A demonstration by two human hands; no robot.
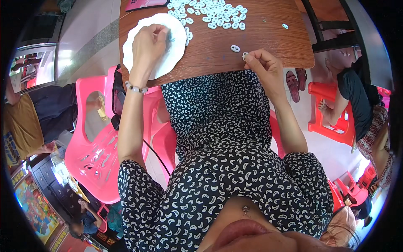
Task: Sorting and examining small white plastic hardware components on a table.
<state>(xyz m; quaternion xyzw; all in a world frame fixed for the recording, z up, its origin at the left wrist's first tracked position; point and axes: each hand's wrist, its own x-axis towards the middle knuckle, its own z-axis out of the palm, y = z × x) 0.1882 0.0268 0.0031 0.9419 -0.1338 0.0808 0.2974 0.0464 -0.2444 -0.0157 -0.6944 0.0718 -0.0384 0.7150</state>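
My left hand [147, 47] is over a white wavy-edged plate [178, 27], its thumb and fingers pinched together. Small dark bits [171, 38] lie in the plate by those fingertips; whatever the pinch holds is too small to make out. Between the thumb and forefinger of my right hand [268, 69] is a small white oval two-holed piece [244, 55], just above the table's near edge. Another such piece [235, 48] lies on the wood beside it. Farther back, a heap of the same white pieces [216, 12] spreads over the brown wooden table [277, 48].
A single white piece [285, 26] lies apart at the table's right. A pink flat item [145, 3] rests at the far left corner. Pink plastic chairs [94, 168] stand at my left, a red stool [333, 122] at my right. Other people sit on both sides.
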